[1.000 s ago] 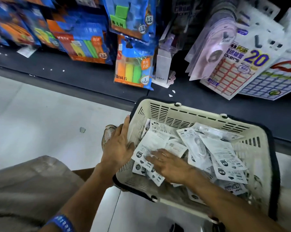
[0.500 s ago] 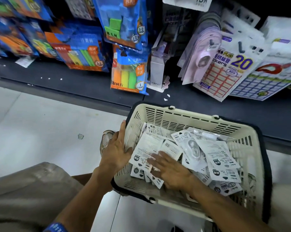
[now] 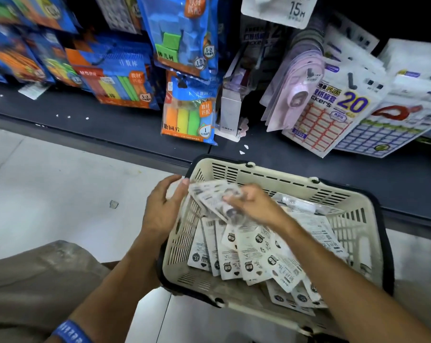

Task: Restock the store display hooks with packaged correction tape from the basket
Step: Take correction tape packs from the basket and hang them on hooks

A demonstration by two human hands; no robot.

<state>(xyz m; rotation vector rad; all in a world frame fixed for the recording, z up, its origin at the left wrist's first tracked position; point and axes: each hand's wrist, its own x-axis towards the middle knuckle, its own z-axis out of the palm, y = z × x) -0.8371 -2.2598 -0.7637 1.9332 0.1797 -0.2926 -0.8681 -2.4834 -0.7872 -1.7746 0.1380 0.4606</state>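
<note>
A cream plastic basket (image 3: pixel 266 173) with a dark rim sits on the floor in front of me. Several white correction tape packs (image 3: pixel 254 253) lie in it. My right hand (image 3: pixel 256 206) grips a small bunch of packs (image 3: pixel 209 194) lifted above the basket's near-left corner. My left hand (image 3: pixel 163 206) is at the basket's left edge, its fingers touching the left end of that bunch. One white correction tape pack marked 15M (image 3: pixel 281 11) hangs at the top of the display.
A dark low shelf (image 3: pixel 110 125) runs across above the basket. Blue packs of coloured blocks (image 3: pixel 189 115) hang at left, pink tape dispensers (image 3: pixel 296 90) and label sticker sheets (image 3: pixel 333 115) at right. Pale floor tiles (image 3: pixel 48 181) lie to the left. My knee (image 3: pixel 36 280) is at lower left.
My right hand has lifted a bunch of packs out of the pile and up toward the basket's left corner. My left hand rose from the basket's side to meet the bunch.
</note>
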